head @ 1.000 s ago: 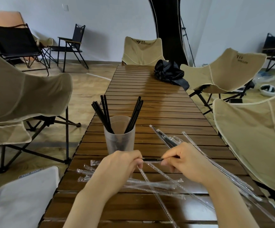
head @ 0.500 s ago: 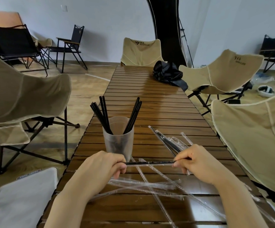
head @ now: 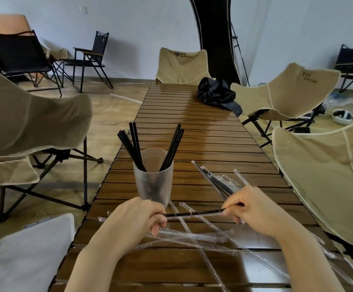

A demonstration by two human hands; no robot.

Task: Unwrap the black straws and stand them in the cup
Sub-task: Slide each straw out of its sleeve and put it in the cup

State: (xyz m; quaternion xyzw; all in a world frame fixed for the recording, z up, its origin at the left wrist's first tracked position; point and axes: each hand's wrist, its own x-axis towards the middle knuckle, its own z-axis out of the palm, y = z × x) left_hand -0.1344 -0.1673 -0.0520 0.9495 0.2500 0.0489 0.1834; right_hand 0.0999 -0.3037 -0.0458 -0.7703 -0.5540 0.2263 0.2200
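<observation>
Pulled further apart vs 1 s ago, so more of black straw [head: 184,214] bared btwn left hand [head: 137,220] & right hand [head: 253,207]; unwrap prob. nearly done, cup next. Left hand curled round one end, right hand pinching other end w/ wrapper. Held level just in front of cup [head: 153,186], two bunches already standing inside. Wrapped straws [head: 213,182] on tabletop [head: 192,127] just beyond right hand.

Left hand [head: 136,217] and right hand [head: 254,205] hide the ends of the black straw [head: 192,213].
</observation>
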